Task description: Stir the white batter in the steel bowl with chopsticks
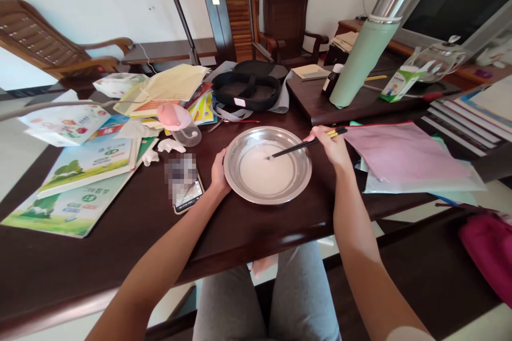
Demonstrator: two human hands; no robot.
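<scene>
A round steel basin [298, 184] sits on the dark wooden table in front of me, with a milky white liquid [264, 170] in it. My left hand [220, 171] grips the basin's left rim, its fingers partly hidden behind the edge. In my right hand [331, 145] is a pair of black chopsticks [298, 146] with gold-coloured ends, held slanting down to the left. Their tips dip into the white liquid near the basin's middle. Just left of my left hand lies a phone [186, 181] with its screen lit and partly blurred.
Booklets [88, 170], tissues [172, 145] and a pink-topped clear bottle [180, 122] lie to the left. Behind the basin is a black case [246, 90]. A tall green thermos [364, 58] stands back right, above a pink zip folder [404, 152].
</scene>
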